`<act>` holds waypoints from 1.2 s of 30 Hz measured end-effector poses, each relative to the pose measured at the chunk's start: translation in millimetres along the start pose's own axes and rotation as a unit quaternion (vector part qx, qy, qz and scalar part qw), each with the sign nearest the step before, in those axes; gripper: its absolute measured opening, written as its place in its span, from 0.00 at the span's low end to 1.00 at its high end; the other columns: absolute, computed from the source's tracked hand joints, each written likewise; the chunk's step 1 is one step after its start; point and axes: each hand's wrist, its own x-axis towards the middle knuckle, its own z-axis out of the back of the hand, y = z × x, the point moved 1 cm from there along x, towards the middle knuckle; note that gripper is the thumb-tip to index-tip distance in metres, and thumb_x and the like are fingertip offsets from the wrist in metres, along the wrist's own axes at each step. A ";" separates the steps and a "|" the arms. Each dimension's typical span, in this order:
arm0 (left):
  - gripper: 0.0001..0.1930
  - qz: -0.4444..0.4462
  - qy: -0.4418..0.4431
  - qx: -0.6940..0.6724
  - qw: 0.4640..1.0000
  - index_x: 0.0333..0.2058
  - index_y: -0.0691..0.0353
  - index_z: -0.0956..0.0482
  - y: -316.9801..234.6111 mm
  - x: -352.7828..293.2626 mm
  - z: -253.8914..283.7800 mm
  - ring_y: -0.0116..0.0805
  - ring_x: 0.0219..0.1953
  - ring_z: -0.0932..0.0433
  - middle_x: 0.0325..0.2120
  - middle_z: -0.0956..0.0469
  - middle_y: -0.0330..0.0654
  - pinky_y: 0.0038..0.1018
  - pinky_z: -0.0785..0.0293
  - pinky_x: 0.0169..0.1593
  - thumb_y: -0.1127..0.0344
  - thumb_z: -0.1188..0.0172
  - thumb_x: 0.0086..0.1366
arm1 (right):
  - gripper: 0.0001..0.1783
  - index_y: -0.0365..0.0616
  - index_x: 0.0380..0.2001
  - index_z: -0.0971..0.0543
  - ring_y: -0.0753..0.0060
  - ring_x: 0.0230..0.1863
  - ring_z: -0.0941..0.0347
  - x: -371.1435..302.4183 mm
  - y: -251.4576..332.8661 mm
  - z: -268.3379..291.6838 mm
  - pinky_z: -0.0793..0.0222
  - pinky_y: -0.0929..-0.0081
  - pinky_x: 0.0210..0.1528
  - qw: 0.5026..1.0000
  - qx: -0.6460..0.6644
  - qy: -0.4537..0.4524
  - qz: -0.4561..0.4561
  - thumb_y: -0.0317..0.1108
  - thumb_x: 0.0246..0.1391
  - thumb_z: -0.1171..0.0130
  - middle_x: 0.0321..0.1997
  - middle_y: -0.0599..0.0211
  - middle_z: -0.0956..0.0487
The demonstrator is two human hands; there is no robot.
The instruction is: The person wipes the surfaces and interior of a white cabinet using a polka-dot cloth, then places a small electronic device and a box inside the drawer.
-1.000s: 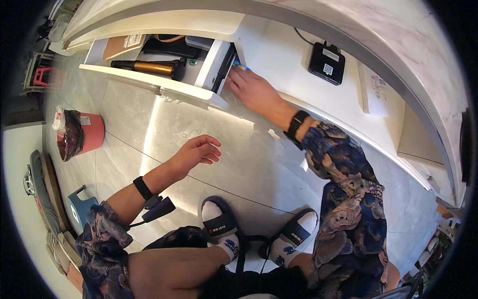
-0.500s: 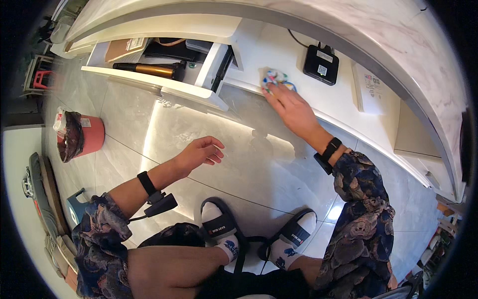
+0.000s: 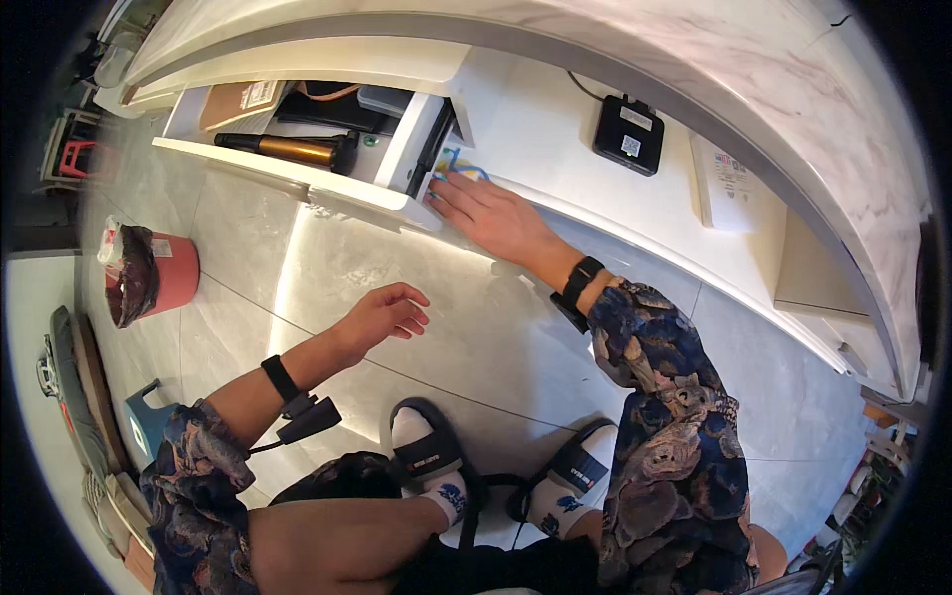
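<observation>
My right hand [image 3: 499, 220] presses a white cloth with coloured patches [image 3: 464, 167] onto the white shelf [image 3: 555, 188], right beside the side of the pulled-out drawer [image 3: 402, 198]. Most of the cloth is hidden under the hand, whose fingers reach out over it. My left hand [image 3: 385, 319] hangs in the air over the floor, empty, with its fingers loosely bent and apart. Inside the drawer lie a black and gold cylinder [image 3: 288, 149], a brown notebook [image 3: 238, 104] and dark flat items.
A black box with a cable [image 3: 629, 134] and a white booklet or flat box [image 3: 724, 183] rest on the shelf to the right. The marbled top [image 3: 635, 35] overhangs the shelf. At the left stands a red bin [image 3: 177, 270] with a dark liner. My slippered feet are below.
My right hand has slid the cloth leftward along the shelf to the drawer's side. My left hand stays nearly where it was, and the view has shifted slightly.
</observation>
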 end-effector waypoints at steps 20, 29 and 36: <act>0.16 -0.063 -0.101 -0.070 0.990 0.50 0.59 0.36 -20.7 28.0 7.0 0.33 0.40 0.25 0.41 0.27 0.44 0.28 0.28 0.43 0.67 0.51 0.63 | 0.29 0.41 0.54 0.31 0.50 0.57 0.35 -99.5 -24.0 80.8 0.37 0.61 0.58 0.954 0.073 -0.062 -0.286 0.21 0.44 0.47 0.56 0.54 0.31; 0.15 -0.048 -0.076 -0.064 0.994 0.50 0.61 0.36 -20.4 19.0 -2.1 0.32 0.37 0.24 0.37 0.25 0.43 0.26 0.27 0.42 0.67 0.53 0.65 | 0.27 0.41 0.55 0.33 0.57 0.61 0.38 -46.4 -10.1 10.8 0.38 0.62 0.58 0.971 -0.040 0.010 -0.235 0.29 0.48 0.52 0.60 0.59 0.33; 0.13 -0.047 -0.061 -0.047 0.996 0.48 0.59 0.34 -32.3 15.7 -12.7 0.30 0.37 0.24 0.36 0.24 0.42 0.25 0.27 0.42 0.67 0.54 0.66 | 0.23 0.42 0.51 0.28 0.66 0.63 0.39 -31.4 -18.7 8.9 0.36 0.73 0.55 0.993 -0.107 0.027 -0.036 0.30 0.49 0.50 0.60 0.68 0.32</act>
